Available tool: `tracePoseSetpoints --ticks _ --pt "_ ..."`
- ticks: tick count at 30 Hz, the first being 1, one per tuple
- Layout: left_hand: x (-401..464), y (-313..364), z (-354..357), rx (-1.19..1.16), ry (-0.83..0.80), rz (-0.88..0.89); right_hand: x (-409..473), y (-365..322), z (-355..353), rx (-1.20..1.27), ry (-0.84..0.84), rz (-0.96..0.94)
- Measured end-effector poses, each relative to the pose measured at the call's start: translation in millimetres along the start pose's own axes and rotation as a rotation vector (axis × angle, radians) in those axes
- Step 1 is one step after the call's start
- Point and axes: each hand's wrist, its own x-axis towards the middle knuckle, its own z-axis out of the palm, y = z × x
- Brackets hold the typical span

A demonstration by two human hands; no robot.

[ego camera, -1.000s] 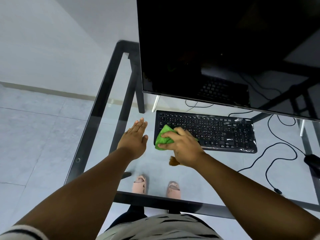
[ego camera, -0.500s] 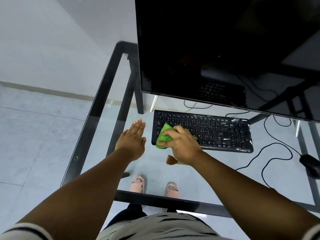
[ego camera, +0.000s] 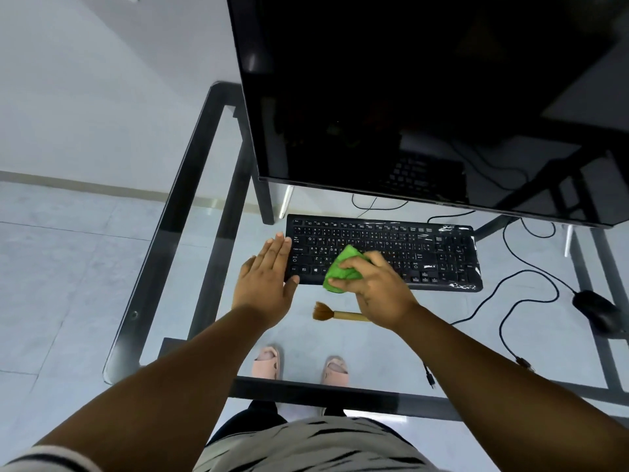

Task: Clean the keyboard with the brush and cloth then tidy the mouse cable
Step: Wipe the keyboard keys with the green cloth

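A: Hands?
B: Right hand clamps green cloth on keyboard, left-centre keys. Left hand flat, splayed, at its left edge.
A: Room?
B: Brush just beside front edge; mouse far right, cable looped, probably loose.

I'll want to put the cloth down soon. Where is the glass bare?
Bare glass lies left of the left hand out to the desk frame, and between keyboard and front rail, right of the brush. It is crowded around the mouse, where its cable loops.
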Motion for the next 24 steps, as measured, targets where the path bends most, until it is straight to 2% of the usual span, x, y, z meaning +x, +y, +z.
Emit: tracePoseSetpoints --ticks 4,8,14,19,24 --pt "1.7 6.2 8.2 -0.014 -0.052 0.044 4.8 -5.2 0.5 0.002 -0.01 -0.026" --pt "0.4 4.7 10.5 -0.003 -0.084 0.036 -19.6 25.2 -8.1 -0.018 -0.021 0.039" --pt "0.4 18.1 15.3 0.001 -0.032 -0.021 -27.3 30.6 -10.6 -0.029 0.036 0.062" --pt "-1.7 23.6 16.2 0.022 0.008 -0.052 -26.2 27.6 -7.5 -0.034 0.017 0.036" --pt "-1.7 29.1 17.0 0.083 0.021 -0.089 -55.1 56.8 -18.7 -0.062 0.033 0.132"
